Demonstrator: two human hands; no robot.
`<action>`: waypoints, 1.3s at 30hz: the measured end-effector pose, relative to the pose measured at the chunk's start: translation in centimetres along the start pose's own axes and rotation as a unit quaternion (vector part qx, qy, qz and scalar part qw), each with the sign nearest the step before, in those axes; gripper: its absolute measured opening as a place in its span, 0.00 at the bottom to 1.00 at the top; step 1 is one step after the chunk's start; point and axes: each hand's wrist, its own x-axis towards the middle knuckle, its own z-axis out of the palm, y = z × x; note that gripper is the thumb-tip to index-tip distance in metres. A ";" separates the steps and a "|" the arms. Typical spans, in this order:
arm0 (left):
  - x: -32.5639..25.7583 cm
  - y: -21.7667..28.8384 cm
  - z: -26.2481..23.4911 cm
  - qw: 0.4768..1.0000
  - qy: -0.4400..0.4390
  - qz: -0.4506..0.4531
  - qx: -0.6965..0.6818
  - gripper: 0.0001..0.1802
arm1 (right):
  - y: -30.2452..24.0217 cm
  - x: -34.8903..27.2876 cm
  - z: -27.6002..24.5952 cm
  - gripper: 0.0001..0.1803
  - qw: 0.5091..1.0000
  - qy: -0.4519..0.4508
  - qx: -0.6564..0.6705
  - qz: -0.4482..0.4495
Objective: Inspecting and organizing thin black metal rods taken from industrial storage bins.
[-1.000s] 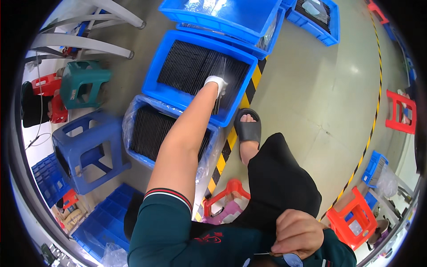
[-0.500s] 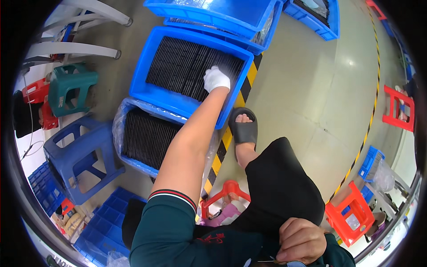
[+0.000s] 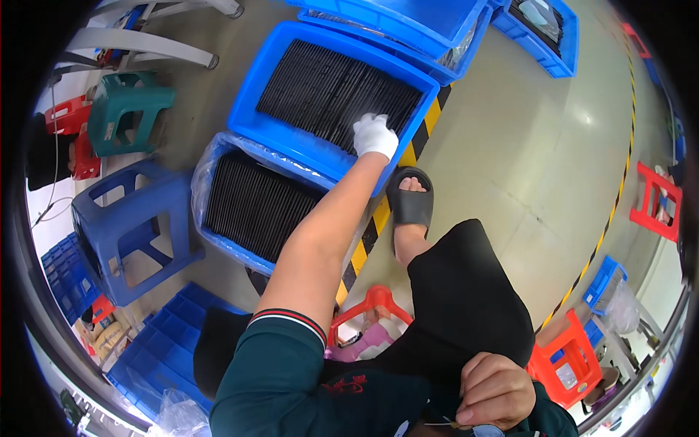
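1. Overhead, I see the left hand point(image 3: 374, 135), in a white glove, reaching out at full stretch to the near right corner of a blue crate point(image 3: 251, 113) packed with rows of thin black plates point(image 3: 328, 91); the gloved fingers rest on the plates' top edges, and I cannot tell whether they are pinching one or only touching
2. Nearer to me, the right hand point(image 3: 495, 390) is bare and sits low by the lap, its fingers curled closed around something small and thin that I cannot make out
3. Both hands are well apart, one far out over the crate, the other close to the body
4. Just beside the first crate, toward the person, a second blue crate point(image 3: 211, 240) lined with clear plastic holds more black plates standing on edge
5. Under the outstretched forearm runs a yellow-and-black floor stripe point(image 3: 364, 240), and a foot in a dark slide sandal point(image 3: 411, 200) rests just right of it
6. Left of the crates I note a blue plastic stool point(image 3: 124, 226) and, further back, a green stool point(image 3: 127, 109)
7. Behind the filled crate more blue crates point(image 3: 408, 22) are stacked, while red stools point(image 3: 568, 357) stand at the lower right and a red one point(image 3: 364, 309) shows beneath the arm
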 end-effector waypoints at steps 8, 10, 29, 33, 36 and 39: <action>1.8 -2.3 2.2 0.990 -0.085 0.058 -0.101 0.24 | 0.2 0.0 0.2 0.08 0.999 -0.021 0.000 0.025; 0.9 -1.1 1.9 0.987 -0.091 0.051 -0.125 0.24 | 0.4 0.1 -0.1 0.08 0.998 -0.050 0.003 0.027; -25.5 -15.9 -3.4 0.963 0.261 -0.069 0.022 0.10 | 0.0 -0.2 3.8 0.07 0.995 -0.097 -0.006 0.007; -26.9 -18.9 -5.0 0.964 0.145 -0.208 0.082 0.22 | 0.2 -0.4 4.1 0.07 0.993 -0.112 -0.022 -0.003; -25.6 -20.3 -7.2 0.951 0.153 -0.226 0.142 0.27 | 0.3 -0.5 4.3 0.10 0.993 -0.113 -0.012 0.002; -23.3 -22.9 -9.6 0.950 0.151 -0.212 0.175 0.30 | 0.6 -0.4 4.3 0.10 0.991 -0.129 -0.015 0.004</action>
